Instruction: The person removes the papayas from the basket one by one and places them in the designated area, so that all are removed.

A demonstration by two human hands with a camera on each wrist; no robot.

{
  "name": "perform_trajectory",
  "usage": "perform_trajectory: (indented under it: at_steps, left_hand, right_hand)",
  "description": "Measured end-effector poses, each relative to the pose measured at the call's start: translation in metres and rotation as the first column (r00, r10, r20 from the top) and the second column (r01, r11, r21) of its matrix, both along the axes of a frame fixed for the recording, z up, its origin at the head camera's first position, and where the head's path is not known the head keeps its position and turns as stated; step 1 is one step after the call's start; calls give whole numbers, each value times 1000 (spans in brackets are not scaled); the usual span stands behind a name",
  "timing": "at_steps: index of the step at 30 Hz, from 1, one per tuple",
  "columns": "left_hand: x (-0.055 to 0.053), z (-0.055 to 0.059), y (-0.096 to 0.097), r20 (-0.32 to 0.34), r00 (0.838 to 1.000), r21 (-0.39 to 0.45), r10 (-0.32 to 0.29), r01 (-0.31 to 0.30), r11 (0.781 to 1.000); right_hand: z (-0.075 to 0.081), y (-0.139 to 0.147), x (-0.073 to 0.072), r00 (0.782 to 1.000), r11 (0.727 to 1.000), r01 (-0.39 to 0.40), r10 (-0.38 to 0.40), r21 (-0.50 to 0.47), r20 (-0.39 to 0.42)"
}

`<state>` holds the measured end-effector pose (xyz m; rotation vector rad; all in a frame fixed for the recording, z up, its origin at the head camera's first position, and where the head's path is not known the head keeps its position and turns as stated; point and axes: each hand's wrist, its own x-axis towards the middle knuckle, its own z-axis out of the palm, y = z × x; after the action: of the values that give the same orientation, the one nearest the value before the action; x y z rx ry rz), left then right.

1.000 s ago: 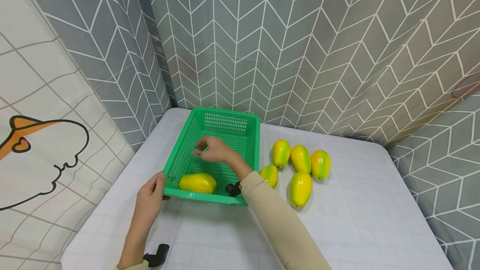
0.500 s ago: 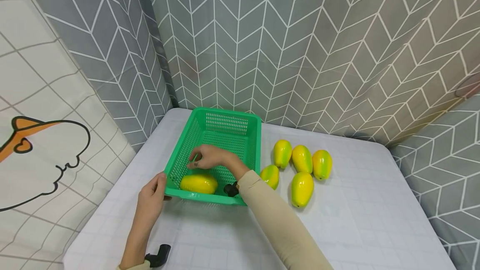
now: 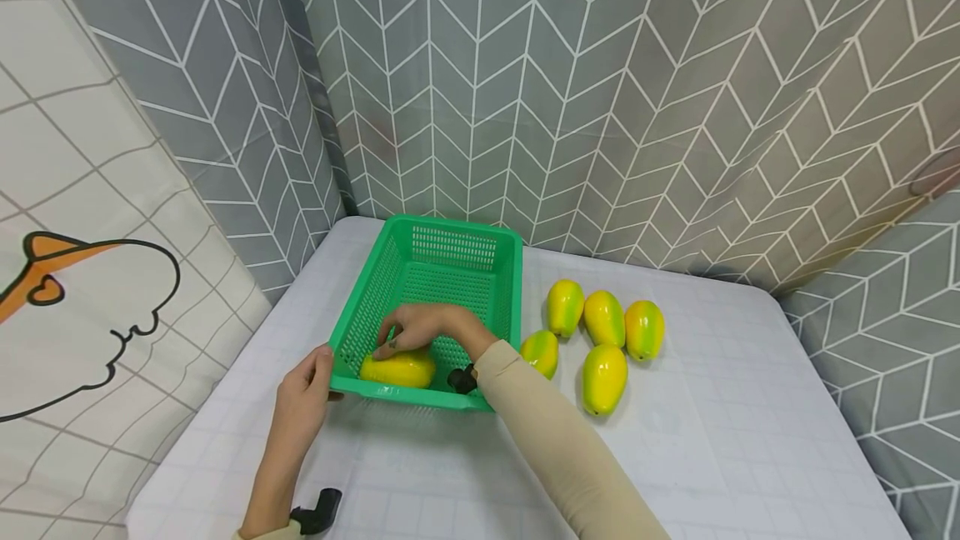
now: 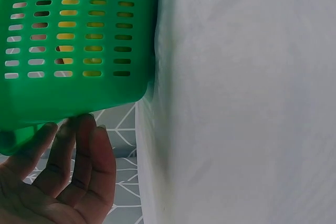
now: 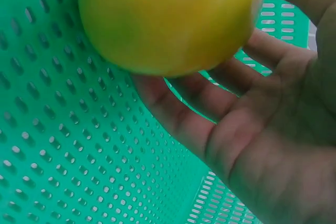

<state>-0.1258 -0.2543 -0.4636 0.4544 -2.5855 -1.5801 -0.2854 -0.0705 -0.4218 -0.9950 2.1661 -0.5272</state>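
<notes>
A green plastic basket [image 3: 457, 224] with slotted walls stands on the table. My left hand [image 3: 302, 394] grips its near left corner, thumb on the rim and fingers under it; in the left wrist view those fingers [image 4: 63, 169] lie against the edge. Inside, near the front wall, a glossy yellow papaya [image 3: 401, 372] lies on its side. Reaching in from the right, my right hand [image 3: 412, 328] has its thumb and fingers around that papaya. The right wrist view shows the fruit's rounded end with a greenish patch, the fingers [image 5: 194, 124] curled beneath and behind it.
Right of the basket lie several more papayas, one [image 3: 540, 352] close to its side wall and another [image 3: 603, 379] nearer the front. A white cloth [image 3: 720, 440] covers the table. Grey patterned curtains [image 3: 570, 90] hang behind. Black wrist devices [image 3: 318, 511] sit on both arms.
My right hand has come down and toward me inside the basket, from above its middle onto the papaya, and closed around it. The left hand has stayed at the corner.
</notes>
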Motion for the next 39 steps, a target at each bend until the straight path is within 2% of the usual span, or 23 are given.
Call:
perform_trajectory:
  at_steps: [14,17,24,32,35,39]
  left_hand:
    - [0,-1,0,-6,1000,-16,5,-5,1000]
    - [0,-1,1,-4,1000,-15,8,-8,1000]
    - [0,-1,0,9,1000,-12,7,-7,1000]
    - [0,-1,0,10,1000,-13,7,-6,1000]
    - [0,-2,1,5,1000,-15,8,-8,1000]
    - [0,-2,1,3,1000,-18,13,-13,1000]
  right_hand:
    - [1,1,1,995,995,-77,73,63,64]
    - [0,2,0,995,995,-73,69,63,72]
    - [-3,4,-1,994,999,-26,22,37,110]
    - [-3,7,-2,999,1000,-3,3,10,48]
    - [-1,9,-2,999,999,37,-37,0,25]
    - [4,13,-2,991,991,132,-131,-26,26]
